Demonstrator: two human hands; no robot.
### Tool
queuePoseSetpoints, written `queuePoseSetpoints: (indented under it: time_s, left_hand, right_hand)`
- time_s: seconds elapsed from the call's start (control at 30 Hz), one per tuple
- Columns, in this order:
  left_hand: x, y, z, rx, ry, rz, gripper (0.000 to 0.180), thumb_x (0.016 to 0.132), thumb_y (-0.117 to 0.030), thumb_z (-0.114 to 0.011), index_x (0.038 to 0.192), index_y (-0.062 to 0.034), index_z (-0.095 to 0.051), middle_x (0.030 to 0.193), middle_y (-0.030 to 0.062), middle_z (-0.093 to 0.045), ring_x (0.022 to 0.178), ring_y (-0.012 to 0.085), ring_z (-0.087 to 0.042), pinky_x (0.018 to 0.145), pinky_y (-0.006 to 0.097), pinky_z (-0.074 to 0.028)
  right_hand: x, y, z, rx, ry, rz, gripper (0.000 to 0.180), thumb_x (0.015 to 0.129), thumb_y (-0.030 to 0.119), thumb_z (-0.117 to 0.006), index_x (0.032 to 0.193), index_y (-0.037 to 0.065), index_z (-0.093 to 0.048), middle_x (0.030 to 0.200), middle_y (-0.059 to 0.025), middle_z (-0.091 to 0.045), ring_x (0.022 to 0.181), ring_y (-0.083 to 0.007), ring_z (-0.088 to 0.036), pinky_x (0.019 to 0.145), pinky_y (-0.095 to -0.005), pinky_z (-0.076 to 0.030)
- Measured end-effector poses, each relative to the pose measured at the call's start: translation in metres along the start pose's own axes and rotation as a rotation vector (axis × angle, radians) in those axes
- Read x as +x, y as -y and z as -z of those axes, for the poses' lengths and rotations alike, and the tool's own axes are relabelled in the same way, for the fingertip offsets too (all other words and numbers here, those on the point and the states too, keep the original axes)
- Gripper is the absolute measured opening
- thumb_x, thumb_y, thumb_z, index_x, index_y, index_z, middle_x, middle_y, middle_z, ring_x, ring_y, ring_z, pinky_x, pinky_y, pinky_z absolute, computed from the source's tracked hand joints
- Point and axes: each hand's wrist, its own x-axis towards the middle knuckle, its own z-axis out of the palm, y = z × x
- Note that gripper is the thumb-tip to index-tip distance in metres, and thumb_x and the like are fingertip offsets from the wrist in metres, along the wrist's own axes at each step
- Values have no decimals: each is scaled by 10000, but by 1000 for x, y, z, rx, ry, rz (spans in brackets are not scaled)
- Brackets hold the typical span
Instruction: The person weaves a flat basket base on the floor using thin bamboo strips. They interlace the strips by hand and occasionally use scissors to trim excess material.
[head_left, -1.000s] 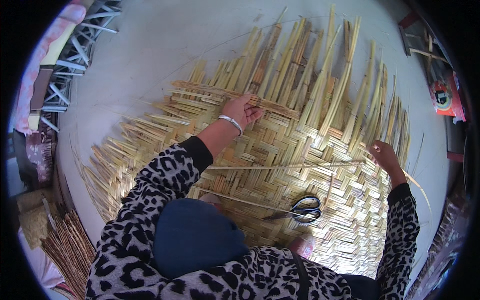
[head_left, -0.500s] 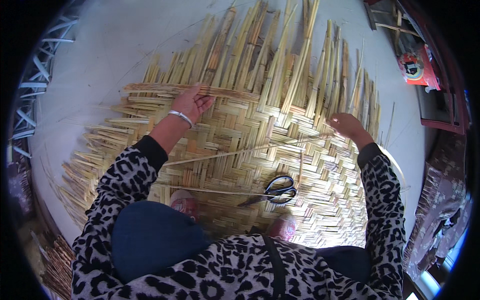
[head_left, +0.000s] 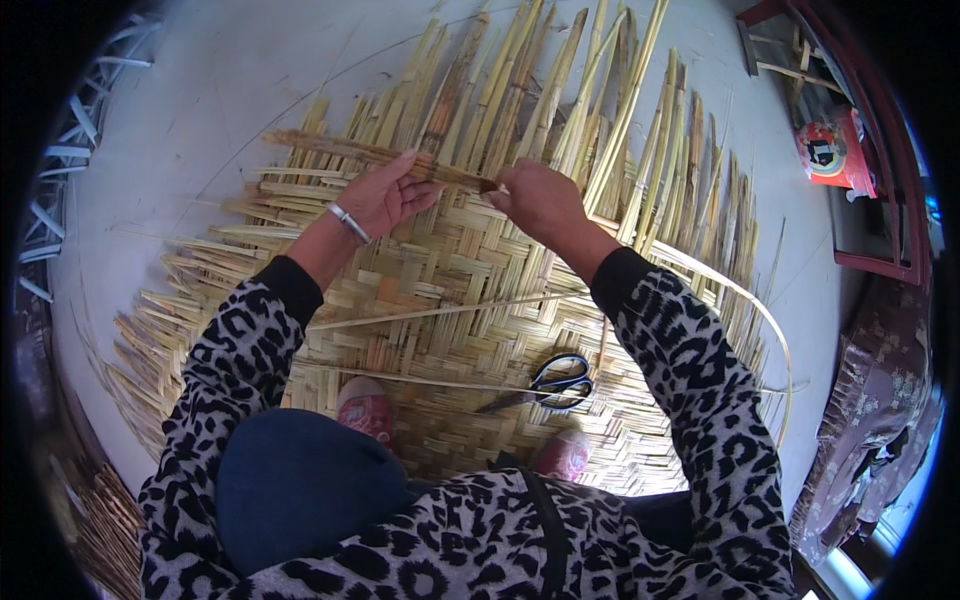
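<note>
Under me lies a partly woven reed mat (head_left: 420,300), its long loose strip ends fanning out at the far and left sides. My left hand (head_left: 385,195), palm up, has its thumb and curled fingers closed around a flat brown reed strip (head_left: 335,147). That strip slants across the loose ends, a little above the woven part. At the strip's right end, my right hand (head_left: 540,198) pinches it; the fingertips are partly hidden. A long pale strip (head_left: 735,290) curves out from behind my right wrist. Scissors (head_left: 560,383) with dark handles rest on the mat nearer my body.
Two pale strips (head_left: 430,312) lie loosely across the mat. My pink shoes (head_left: 365,408) stand on it. A red packet (head_left: 838,152) sits by a dark red frame (head_left: 880,262) at right. White metal bars (head_left: 68,155) edge the left; a brown stalk bundle (head_left: 108,525) lies lower left.
My right hand has moved left from the mat's right part to the brown strip's end. The strip has tilted, its left end lifting farther away.
</note>
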Motion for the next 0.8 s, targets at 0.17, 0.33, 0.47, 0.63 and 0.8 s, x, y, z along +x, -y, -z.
queuePoseSetpoints:
  time_s: [0.17, 0.33, 0.47, 0.63, 0.8]
  left_hand:
    - [36, -18, -9, 252, 15, -50, 416, 980, -246, -564, 1328, -28, -498, 1254, 83, -594, 1129, 197, -583, 984, 347, -483]
    - [77, -20, -38, 656, 8, -121, 714, 866, -298, -713, 1416, 9, -376, 1206, 93, -588, 1077, 148, -566, 904, 309, -463]
    - [99, -17, -56, 955, -46, -45, 711, 791, -304, -791, 1334, 22, -468, 1061, 87, -627, 875, 150, -605, 741, 296, -488]
    - [108, -22, -60, 727, 0, 101, 387, 807, -215, -778, 1091, -8, -616, 956, 66, -657, 858, 156, -636, 730, 316, -520]
    - [96, -23, -64, 553, 49, 33, 391, 805, -172, -769, 1123, -7, -611, 973, 73, -668, 819, 178, -650, 726, 339, -551]
  right_hand:
    - [5, 0, -7, 17, -88, -119, 272, 871, 389, -626, 888, 123, -683, 847, -88, -618, 801, -317, -629, 682, -446, -493]
    - [7, 1, -9, 79, -183, -217, 240, 867, 325, -585, 881, 97, -657, 797, -141, -652, 784, -355, -640, 696, -467, -501]
    - [7, -2, -7, 175, -223, -336, 240, 850, 286, -551, 884, 61, -628, 783, -193, -660, 774, -398, -640, 710, -495, -503]
    - [9, -15, -15, 318, -289, -387, 263, 830, 279, -554, 885, 25, -596, 792, -235, -652, 788, -430, -633, 721, -509, -492]
    - [18, -29, -29, 493, -306, -453, 323, 816, 313, -582, 869, -6, -570, 763, -236, -646, 764, -429, -638, 711, -495, -491]
